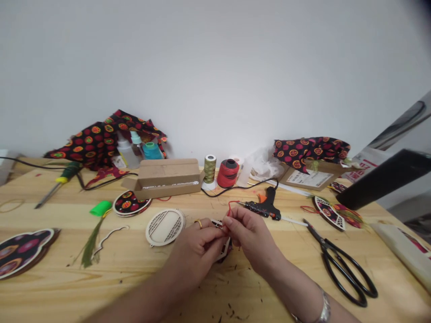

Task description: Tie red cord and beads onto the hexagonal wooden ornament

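Both hands meet at the middle of the wooden table (134, 273). My left hand (197, 249), with a gold ring, is closed on a small cut-out wooden ornament (225, 251) backed with dark patterned fabric. My right hand (247, 237) pinches a thin red cord (231, 207) at the ornament's top edge; the cord loops upward above my fingers. A black glue gun (266, 207) lies just beyond my right hand. A round pale wooden lattice piece (164, 226) lies left of my left hand.
Black scissors (343, 264) lie to the right. At the back stand a cardboard box (166, 177), a red spool (228, 172), a green-gold spool (209, 169), bottles and patterned fabric (101, 139). Fabric-covered ornaments (130, 202), a green tassel (96, 224) and a screwdriver (57, 183) lie left.
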Available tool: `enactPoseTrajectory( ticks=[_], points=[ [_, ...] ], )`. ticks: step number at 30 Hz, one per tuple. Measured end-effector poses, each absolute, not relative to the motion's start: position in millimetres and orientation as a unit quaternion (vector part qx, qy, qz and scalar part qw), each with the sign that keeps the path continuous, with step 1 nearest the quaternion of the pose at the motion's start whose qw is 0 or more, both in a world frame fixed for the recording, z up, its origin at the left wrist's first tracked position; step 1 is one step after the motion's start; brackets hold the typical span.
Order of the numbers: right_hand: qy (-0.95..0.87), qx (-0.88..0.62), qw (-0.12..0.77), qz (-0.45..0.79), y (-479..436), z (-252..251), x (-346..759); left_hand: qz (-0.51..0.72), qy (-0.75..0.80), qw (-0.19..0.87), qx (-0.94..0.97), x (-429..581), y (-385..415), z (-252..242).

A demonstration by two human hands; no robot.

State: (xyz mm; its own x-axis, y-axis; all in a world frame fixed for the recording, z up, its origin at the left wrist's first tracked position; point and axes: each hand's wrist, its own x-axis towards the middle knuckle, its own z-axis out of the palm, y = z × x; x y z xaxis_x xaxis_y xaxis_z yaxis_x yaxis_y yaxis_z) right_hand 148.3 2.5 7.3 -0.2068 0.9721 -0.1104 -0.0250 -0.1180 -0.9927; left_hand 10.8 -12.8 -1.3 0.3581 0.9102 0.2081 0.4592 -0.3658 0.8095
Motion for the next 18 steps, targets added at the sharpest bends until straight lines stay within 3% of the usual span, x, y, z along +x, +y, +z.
enactPoseTrajectory(
  ticks=[6, 10, 14, 18],
  points=[
    [-0.517, -0.462, 0.417, 0.588, 3.6, 5.5, 148.6, 0.345, 0.480, 0.295, 0.751, 7.9, -15.4, 1.9],
    [-0.512, -0.474, 0.418, 0.582, 4.5, 6.7, 148.2, 0.434, 0.517, 0.285, 0.680, 4.5, -15.9, 2.4],
    [-0.521, -0.481, 0.418, 0.568, 3.2, 7.8, 145.9, 0.497, 0.469, 0.437, 0.585, 7.5, -14.0, -2.9],
    [-0.537, -0.483, 0.418, 0.551, 2.1, 5.9, 145.1, 0.444, 0.417, 0.611, 0.506, 12.3, -14.6, -5.6]
  ],
)
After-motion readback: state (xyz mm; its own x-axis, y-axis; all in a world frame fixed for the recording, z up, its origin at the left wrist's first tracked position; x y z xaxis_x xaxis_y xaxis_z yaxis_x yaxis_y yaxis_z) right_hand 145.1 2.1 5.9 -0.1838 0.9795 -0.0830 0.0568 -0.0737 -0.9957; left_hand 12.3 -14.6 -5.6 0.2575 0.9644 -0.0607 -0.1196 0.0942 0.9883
